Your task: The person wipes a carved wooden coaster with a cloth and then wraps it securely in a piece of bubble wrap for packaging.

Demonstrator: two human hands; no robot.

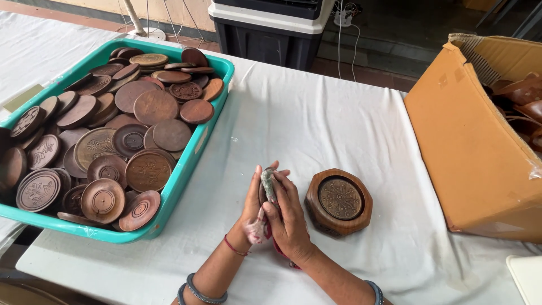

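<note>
Both hands meet at the near middle of the white-clothed table [316, 118]: the left hand [252, 204] cups a small wooden disc [263, 193], of which only a brown edge shows, while the right hand [288, 217] closes over it from the right, pressing a crumpled grey-green cloth [269, 183] against the disc between the palms. Just right of the hands, apart from them, stands one octagonal wooden box [339, 201] with a carved round inlay on top. On the left sits one teal plastic tray [186, 164] piled with dozens of round wooden lids [148, 169], too many and too overlapped to count, some carved, some plain. At the right stands one open brown cardboard carton [468, 141] holding more dark wooden pieces. A black bin with a white lid [265, 28] stands beyond the far edge.
</note>
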